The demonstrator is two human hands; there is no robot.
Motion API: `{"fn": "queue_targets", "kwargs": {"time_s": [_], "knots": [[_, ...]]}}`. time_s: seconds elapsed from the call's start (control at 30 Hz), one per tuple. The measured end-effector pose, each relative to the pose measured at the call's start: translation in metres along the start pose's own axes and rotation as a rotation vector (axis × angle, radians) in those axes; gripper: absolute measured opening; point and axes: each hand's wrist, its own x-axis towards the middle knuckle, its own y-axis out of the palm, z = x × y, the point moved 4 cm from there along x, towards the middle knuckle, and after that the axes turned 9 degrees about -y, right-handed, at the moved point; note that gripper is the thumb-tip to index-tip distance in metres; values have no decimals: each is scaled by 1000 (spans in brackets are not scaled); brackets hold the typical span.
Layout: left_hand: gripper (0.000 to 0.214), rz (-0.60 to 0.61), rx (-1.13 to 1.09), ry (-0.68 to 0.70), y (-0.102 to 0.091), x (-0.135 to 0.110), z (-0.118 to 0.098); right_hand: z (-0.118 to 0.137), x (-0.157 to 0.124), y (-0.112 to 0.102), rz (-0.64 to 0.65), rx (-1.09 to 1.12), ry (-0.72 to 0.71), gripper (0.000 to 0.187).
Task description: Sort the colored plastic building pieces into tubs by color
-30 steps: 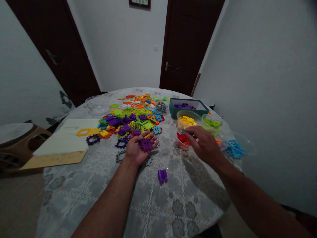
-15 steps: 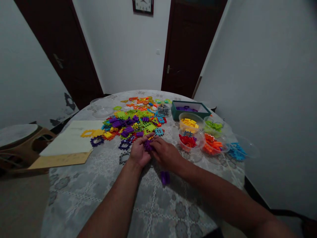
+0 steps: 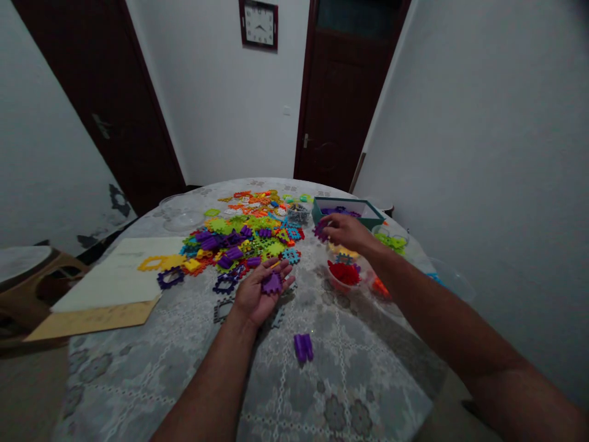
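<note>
- Left hand (image 3: 261,290) spreads palm-up, fingers apart, bearing a purple piece (image 3: 272,283).
- Right hand (image 3: 347,233) pinches a purple gear (image 3: 321,230) near the green box (image 3: 375,223), toward the counter's (image 3: 294,399) far right edge.

1. A square clock (image 3: 259,24) in a dark frame hung on the white far wall (image 3: 221,104).
2. A small switch plate (image 3: 286,111) sat lower, near a dark brown door (image 3: 343,110) with a metal handle (image 3: 305,140).
3. Another dark door (image 3: 87,92) stood at the left.
4. A thin stick (image 3: 358,173) leaned beside the first door.
5. A pale-topped stool (image 3: 69,273) stood left of the grey patterned tablecloth (image 3: 184,374), where a flat pale sheet (image 3: 115,267) with a tan near edge lay.
</note>
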Motion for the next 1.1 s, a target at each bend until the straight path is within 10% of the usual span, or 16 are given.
{"fn": "queue_targets", "kwargs": {"time_s": [0.13,0.27,0.57,0.77,1.0,1.1], "knots": [[25,5,36,35,1,0,1,-40,35,-54,-321,-184,143,45],[23,21,35,70,-1,2,1,-38,24,-58,-409,-364,56,49],[21,100,36,119,3,2,2,73,-74,82,225,164,-367,33],[22,134,44,120,3,2,0,89,-87,120,220,397,-230,24],[20,62,0,204,-1,1,-9,52,-61,80,361,402,-56,15],[17,-8,-23,217,-6,1,-11,25,-28,42,221,301,52,14]]}}
